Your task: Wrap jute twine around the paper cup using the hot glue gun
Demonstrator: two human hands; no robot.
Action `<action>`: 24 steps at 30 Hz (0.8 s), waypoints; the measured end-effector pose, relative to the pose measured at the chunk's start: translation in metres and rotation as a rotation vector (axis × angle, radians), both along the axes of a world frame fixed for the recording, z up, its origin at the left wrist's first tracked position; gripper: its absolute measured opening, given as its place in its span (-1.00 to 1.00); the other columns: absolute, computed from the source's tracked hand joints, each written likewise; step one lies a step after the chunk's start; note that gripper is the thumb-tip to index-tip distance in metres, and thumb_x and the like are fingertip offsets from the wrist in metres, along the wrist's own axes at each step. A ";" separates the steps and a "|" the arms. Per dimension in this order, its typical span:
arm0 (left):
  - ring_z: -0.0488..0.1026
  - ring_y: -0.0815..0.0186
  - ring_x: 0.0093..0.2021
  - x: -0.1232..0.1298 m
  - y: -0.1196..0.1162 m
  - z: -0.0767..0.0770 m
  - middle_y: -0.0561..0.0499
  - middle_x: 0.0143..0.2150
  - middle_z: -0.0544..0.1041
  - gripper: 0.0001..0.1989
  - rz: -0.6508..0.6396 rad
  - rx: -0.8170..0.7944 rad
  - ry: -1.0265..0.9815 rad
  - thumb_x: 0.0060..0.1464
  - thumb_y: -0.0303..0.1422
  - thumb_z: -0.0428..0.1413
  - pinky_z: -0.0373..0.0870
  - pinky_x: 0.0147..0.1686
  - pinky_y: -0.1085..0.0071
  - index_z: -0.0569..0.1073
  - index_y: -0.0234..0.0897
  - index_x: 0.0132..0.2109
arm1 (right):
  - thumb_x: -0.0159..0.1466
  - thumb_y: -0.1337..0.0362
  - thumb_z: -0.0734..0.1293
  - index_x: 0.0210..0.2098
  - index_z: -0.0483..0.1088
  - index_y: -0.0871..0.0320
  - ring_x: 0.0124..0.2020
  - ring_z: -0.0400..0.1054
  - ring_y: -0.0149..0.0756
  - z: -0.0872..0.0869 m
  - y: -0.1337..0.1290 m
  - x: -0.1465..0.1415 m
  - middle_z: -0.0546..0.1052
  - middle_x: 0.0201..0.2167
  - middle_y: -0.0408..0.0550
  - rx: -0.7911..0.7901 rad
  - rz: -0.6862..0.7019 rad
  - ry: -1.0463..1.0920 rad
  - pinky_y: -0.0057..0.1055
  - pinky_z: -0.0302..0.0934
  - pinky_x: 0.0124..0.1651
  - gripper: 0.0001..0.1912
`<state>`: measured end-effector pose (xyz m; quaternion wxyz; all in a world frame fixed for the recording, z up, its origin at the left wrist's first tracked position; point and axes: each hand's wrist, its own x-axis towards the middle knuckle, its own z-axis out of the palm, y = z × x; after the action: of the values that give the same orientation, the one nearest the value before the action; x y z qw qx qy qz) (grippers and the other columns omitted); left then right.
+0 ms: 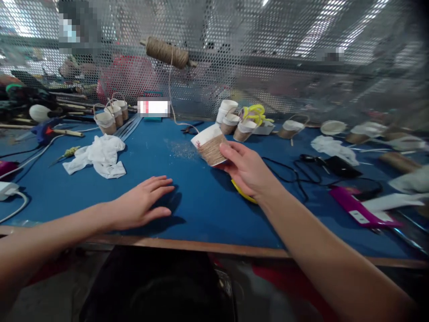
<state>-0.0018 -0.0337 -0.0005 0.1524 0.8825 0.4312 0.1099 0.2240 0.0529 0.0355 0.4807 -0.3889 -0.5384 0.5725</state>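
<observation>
My right hand point(243, 167) grips a white paper cup point(212, 145) whose lower part is wrapped in brown twine; the cup is tilted on its side above the table. A strand of twine runs from the cup up to a twine spool point(166, 52) on a rod at the mesh panel. Under my right hand lies a yellow curved handle point(243, 192), partly hidden. My left hand point(145, 203) hovers low over the blue table point(201, 205), fingers stretched out and nothing in them.
Twine-wrapped cups with handles point(106, 121) stand at the back left, near a crumpled white cloth point(97, 156) and a blue glue gun point(47, 130). More cups point(245, 129) and yellow-handled scissors point(255, 114) are at the back. A purple power strip point(360, 208) and black cables lie right.
</observation>
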 end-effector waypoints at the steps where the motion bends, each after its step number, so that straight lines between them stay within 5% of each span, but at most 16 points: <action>1: -0.03 0.05 0.29 -0.007 -0.006 -0.005 -0.24 0.27 0.12 -0.39 -0.001 0.019 0.030 0.11 -0.05 -0.09 -0.06 0.21 0.05 0.17 -0.35 0.19 | 0.00 0.13 0.43 -0.35 0.43 0.11 -0.30 0.35 -0.32 -0.001 0.001 -0.001 0.49 -0.34 -0.11 -0.003 0.001 0.002 -0.40 0.24 -0.32 -0.73; 6: -0.09 -0.01 0.30 -0.005 -0.021 -0.025 -0.21 0.31 0.03 -0.31 -0.022 0.132 0.136 0.07 0.02 -0.11 -0.18 0.21 -0.05 0.07 -0.27 0.25 | 0.03 0.07 0.39 -0.27 0.39 0.13 -0.22 0.37 -0.25 -0.007 0.001 -0.023 0.50 -0.26 -0.06 0.022 0.118 -0.012 -0.32 0.26 -0.24 -0.66; 10: 0.13 0.00 0.21 -0.006 0.008 -0.015 -0.25 0.16 0.29 -0.49 0.167 0.298 -0.003 0.11 -0.09 -0.07 -0.01 0.16 -0.01 0.27 -0.34 0.10 | 0.02 0.07 0.40 -0.17 0.33 0.14 -0.13 0.35 -0.21 -0.015 -0.003 -0.033 0.49 -0.17 -0.02 0.098 0.118 -0.051 -0.23 0.22 -0.07 -0.56; 13: 0.38 0.14 -0.04 -0.009 0.036 0.008 -0.24 -0.04 0.42 -0.55 0.379 0.244 -0.346 0.13 -0.14 -0.08 0.32 -0.07 0.18 0.28 -0.42 0.01 | 0.00 0.15 0.43 -0.14 0.32 0.14 -0.13 0.34 -0.22 -0.018 -0.006 -0.032 0.48 -0.16 -0.03 0.158 0.098 -0.101 -0.20 0.18 -0.01 -0.55; 17: 0.31 0.12 0.02 -0.009 0.057 0.026 -0.18 -0.01 0.39 -0.51 0.242 0.204 -0.559 -0.04 -0.14 0.11 0.25 0.00 0.19 0.28 -0.34 -0.01 | 0.02 0.17 0.42 -0.11 0.30 0.12 -0.12 0.34 -0.21 -0.021 -0.005 -0.030 0.47 -0.15 -0.03 0.176 0.111 -0.128 -0.20 0.20 -0.01 -0.54; 24: 0.35 0.14 -0.03 -0.011 0.067 0.013 -0.17 -0.05 0.42 -0.58 0.276 -0.028 -0.660 -0.03 -0.19 0.10 0.26 -0.04 0.19 0.29 -0.32 -0.05 | 0.12 0.10 0.31 -0.13 0.28 0.15 -0.09 0.35 -0.20 -0.040 0.001 -0.036 0.47 -0.11 0.05 0.097 0.137 -0.124 -0.18 0.23 -0.02 -0.63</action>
<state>-0.0124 0.0333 0.0127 0.2791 0.7309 0.4751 0.4028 0.1880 0.0539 -0.0046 0.4244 -0.3624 -0.6195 0.5520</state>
